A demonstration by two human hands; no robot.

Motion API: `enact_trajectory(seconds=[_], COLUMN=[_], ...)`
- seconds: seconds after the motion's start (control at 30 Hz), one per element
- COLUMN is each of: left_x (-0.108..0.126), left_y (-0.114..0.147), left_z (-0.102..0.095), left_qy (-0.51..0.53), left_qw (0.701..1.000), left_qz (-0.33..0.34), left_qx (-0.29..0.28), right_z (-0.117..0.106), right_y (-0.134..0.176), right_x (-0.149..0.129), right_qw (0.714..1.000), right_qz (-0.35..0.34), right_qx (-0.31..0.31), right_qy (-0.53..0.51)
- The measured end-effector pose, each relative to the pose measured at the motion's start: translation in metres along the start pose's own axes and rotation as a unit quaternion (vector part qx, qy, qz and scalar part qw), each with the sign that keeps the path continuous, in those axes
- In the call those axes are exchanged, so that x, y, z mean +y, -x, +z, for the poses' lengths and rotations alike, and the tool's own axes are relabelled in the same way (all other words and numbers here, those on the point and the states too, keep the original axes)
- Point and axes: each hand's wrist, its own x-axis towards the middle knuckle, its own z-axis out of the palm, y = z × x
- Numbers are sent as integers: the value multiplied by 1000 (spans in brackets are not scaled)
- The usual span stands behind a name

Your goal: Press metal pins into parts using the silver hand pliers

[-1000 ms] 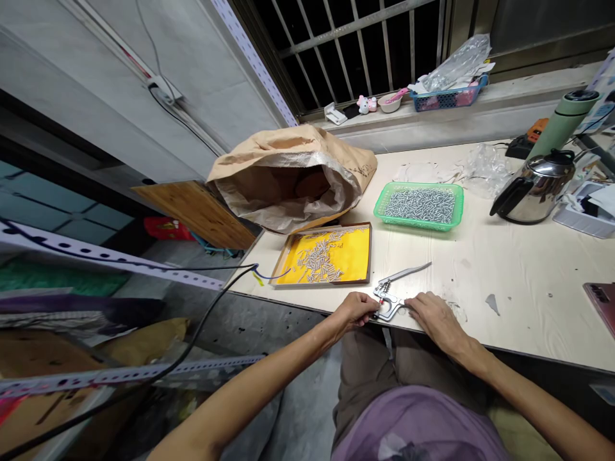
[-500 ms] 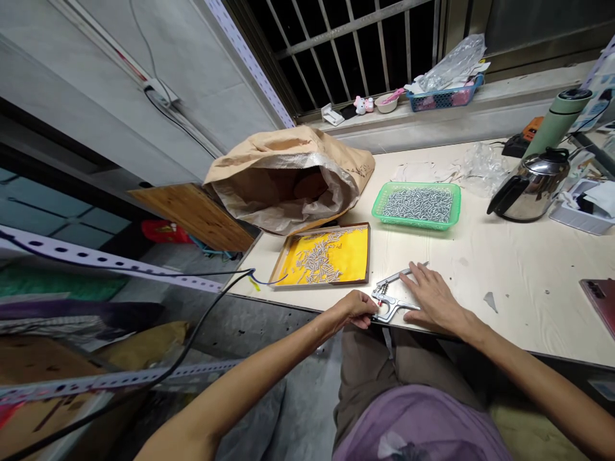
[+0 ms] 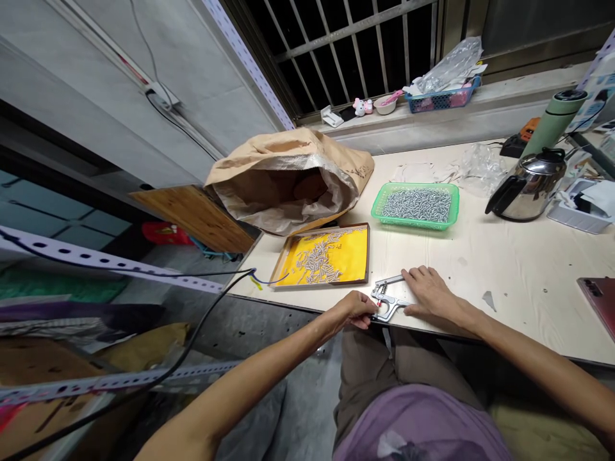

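Observation:
A silver pair of spring-loaded hand pliers (image 3: 394, 303) lies at the table's front edge, its handles spread apart. My right hand (image 3: 429, 293) rests over the handle ends, with the fingers on the upper handle and the thumb by the lower one. At the jaw end, my left hand (image 3: 359, 310) is closed in a pinch beside a small red spot on the tool; whatever sits between those fingertips is too small to make out. Just left of the pliers is a shallow tray (image 3: 368, 253) with a yellow bottom and scattered small metal pins (image 3: 319, 261).
Behind the tray a large paper sack (image 3: 288, 150) lies with its mouth facing me. A green basket (image 3: 414, 225) holds many small metal pieces. Farther right stand a steel kettle (image 3: 531, 186) and a green flask (image 3: 552, 125). A black cable (image 3: 202, 326) crosses at left.
My right hand has drawn its fingers in from above the upper handle and settled on the handle ends. My left hand stays in its pinch at the jaws.

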Motion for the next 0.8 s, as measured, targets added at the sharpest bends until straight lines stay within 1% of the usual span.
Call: enact_trajectory(seconds=[0.1,0.13,0.17,0.2,0.23,0.27,0.3,0.33,0.37,0.4,0.47,0.57,0.63,0.7,0.8], left_x=[-1,-3,-5,-8,-11,-13,-14,-14,-12,-10,-3,8,15,21,30], left_y=[4,5,6,8,8,8,7,5,3,-1,-9,-18,-19,-17,-14], left_z=[2,3,5,8,11,14,18,21,25,27,30,30,31,32,35], left_qy=[-32,-60,-100,-150,-201,-249,-289,-320,-347,-369,-404,-443,-463,-484,-517], left_qw=[999,998,992,978,953,918,878,841,811,786,754,737,730,721,705], left_qz=[-1,12,42,92,156,228,297,356,402,436,476,483,477,471,462], left_qx=[8,28,64,111,163,208,238,251,248,237,203,165,157,155,148], right_z=[7,10,12,15,17,18,19,19,19,17,13,5,1,-1,-2], right_y=[3,4,4,5,5,5,6,6,7,8,11,17,19,21,21], right_x=[0,-1,-1,-2,-2,-2,-3,-3,-3,-2,0,3,4,3,1], right_qw=[999,999,998,997,996,995,995,995,995,996,996,999,998,998,998], right_qz=[-7,-9,-12,-14,-15,-16,-17,-17,-16,-17,-18,30,67,70,56], right_qx=[31,42,53,64,75,82,84,83,80,75,60,27,3,-3,14], right_qy=[-23,-30,-36,-41,-45,-49,-51,-53,-54,-56,-57,-33,-8,10,26])
